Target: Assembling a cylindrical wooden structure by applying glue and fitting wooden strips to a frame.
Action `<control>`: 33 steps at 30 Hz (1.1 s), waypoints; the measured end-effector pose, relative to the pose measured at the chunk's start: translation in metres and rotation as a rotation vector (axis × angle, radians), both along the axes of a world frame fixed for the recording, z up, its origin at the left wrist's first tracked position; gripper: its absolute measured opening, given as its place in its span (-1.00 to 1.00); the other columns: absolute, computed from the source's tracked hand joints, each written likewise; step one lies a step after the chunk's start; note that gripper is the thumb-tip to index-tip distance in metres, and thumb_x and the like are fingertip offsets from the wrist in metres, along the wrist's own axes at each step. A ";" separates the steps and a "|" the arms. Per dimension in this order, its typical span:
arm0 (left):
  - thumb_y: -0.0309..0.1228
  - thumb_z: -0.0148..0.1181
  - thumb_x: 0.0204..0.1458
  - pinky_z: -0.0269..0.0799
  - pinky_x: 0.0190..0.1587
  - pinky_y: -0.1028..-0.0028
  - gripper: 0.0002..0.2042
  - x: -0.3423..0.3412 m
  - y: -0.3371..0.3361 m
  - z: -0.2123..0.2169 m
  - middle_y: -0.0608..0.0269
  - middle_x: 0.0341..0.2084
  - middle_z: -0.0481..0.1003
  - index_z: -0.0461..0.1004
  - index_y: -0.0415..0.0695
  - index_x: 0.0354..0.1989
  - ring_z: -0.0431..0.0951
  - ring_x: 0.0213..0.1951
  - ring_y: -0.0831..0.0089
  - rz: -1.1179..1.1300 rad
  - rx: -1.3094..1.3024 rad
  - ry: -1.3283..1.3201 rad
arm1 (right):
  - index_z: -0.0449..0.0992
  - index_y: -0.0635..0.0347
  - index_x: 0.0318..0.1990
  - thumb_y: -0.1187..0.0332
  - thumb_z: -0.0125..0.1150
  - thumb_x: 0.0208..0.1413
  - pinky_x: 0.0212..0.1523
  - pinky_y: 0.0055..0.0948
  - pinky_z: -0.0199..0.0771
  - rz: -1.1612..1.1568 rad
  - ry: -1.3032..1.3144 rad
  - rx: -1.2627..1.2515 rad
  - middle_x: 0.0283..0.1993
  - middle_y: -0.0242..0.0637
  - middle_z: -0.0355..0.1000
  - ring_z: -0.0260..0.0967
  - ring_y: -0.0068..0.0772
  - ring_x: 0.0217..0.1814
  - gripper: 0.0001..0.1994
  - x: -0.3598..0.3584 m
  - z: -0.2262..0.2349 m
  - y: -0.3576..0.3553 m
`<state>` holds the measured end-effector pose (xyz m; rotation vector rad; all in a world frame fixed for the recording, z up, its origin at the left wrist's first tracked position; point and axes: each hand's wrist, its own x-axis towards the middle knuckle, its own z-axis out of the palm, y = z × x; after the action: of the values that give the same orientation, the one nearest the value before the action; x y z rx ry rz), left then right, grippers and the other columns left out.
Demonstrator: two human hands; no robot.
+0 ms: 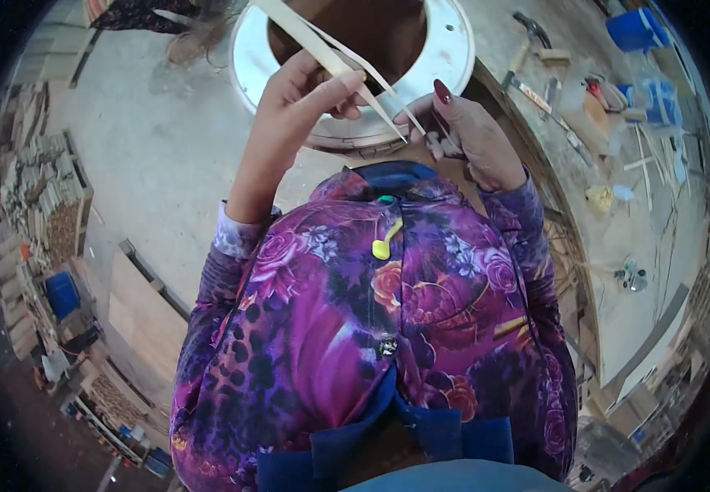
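My left hand point(304, 97) is closed around a long, flat, pale strip point(307, 39), which looks like wood or bamboo. A thinner pale strip point(378, 74) runs beside it, and both slant down to the right. My right hand point(478, 135), with dark red nails, is close to their lower tips. Its curled fingers hold a small whitish lump point(443, 146), whose kind I cannot make out. Below both hands stands a round white ring-shaped rim point(447, 57) with a wide dark opening. The strips cross over this rim.
A hammer point(531, 31) lies on the floor at the far right, near blue containers point(638, 31) and a plastic bag point(589, 115). Thin loose strips point(646, 160) are scattered there. Stacked wood pieces point(43, 189) stand at the left, with a board point(142, 320) on the floor nearer me.
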<state>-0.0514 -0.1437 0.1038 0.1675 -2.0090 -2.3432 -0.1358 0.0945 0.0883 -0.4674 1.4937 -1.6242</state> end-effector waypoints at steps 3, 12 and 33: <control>-0.38 0.25 0.23 0.49 -0.27 0.60 -0.76 -0.008 0.008 0.002 0.27 -0.34 0.60 0.51 -0.28 -0.05 0.57 -0.37 0.60 -0.031 -0.020 -0.003 | 0.60 0.21 -0.04 -0.01 0.07 0.37 -0.49 -0.68 0.26 0.015 0.355 0.046 -0.39 -0.49 0.46 0.27 -0.75 -0.51 -0.57 0.001 -0.005 -0.003; -0.39 0.13 0.31 0.54 -0.17 0.55 -0.76 -0.033 0.039 0.016 0.25 -0.32 0.57 0.47 -0.31 0.01 0.58 -0.29 0.58 -0.099 -0.177 -0.096 | 0.61 0.22 -0.23 0.10 0.23 0.29 -0.50 -0.66 0.25 -0.067 0.203 0.060 -0.50 -0.52 0.45 0.29 -0.77 -0.52 -0.68 -0.006 -0.005 0.033; -0.43 0.35 0.14 0.48 -0.31 0.54 -0.82 -0.047 0.074 0.026 0.17 -0.41 0.62 0.61 -0.31 -0.22 0.60 -0.39 0.52 0.159 -0.572 0.290 | 0.56 0.28 -0.33 0.33 0.14 0.27 -0.36 -0.44 0.40 -0.176 0.499 0.108 -0.50 -0.37 0.46 0.39 -0.56 -0.44 -0.79 -0.031 -0.026 0.058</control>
<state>-0.0985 -0.0702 0.1298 -0.0370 -2.3024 -1.5176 -0.1669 0.1529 0.0626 -0.7360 2.0286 -1.6219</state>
